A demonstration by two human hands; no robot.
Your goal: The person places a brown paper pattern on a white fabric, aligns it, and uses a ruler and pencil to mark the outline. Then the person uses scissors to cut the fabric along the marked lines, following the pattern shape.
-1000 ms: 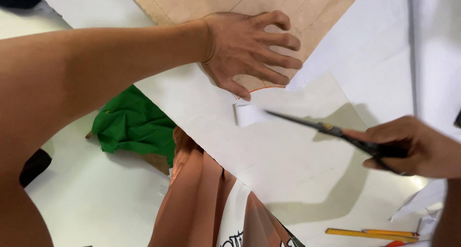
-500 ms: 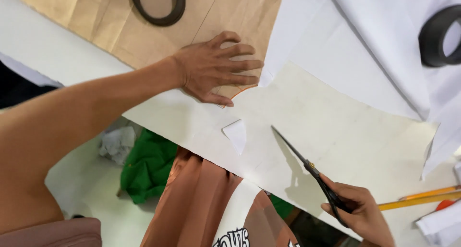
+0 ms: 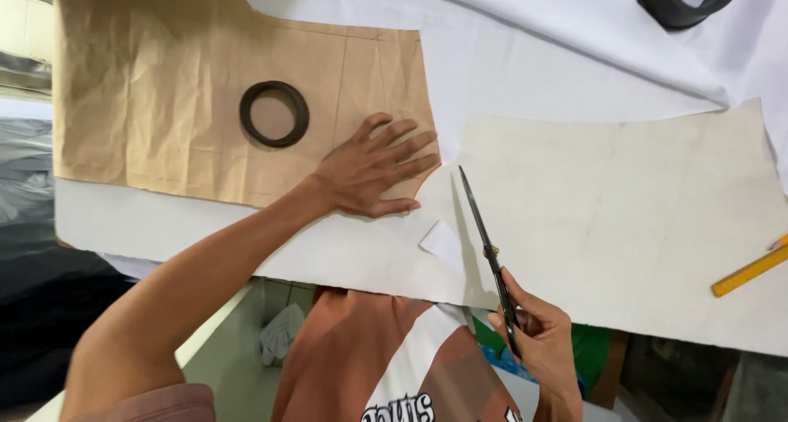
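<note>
1. Scissors (image 3: 486,245) are lying closed, blades together, with the tip pointing up the seam between the brown paper pattern (image 3: 205,85) and the pale fabric (image 3: 624,217).
2. The right hand (image 3: 538,336) is gripping the scissor handles at the near edge of the table, fingers wrapped round them.
3. The left hand (image 3: 373,169) is pressing flat, fingers spread apart, on the lower right corner of the pattern.
4. A black ring (image 3: 274,113) is sitting on the pattern, left of that hand.
5. A small loose scrap (image 3: 441,243) is lying just left of the blades.
6. A yellow ruler (image 3: 751,272) is resting at the right edge.
</note>
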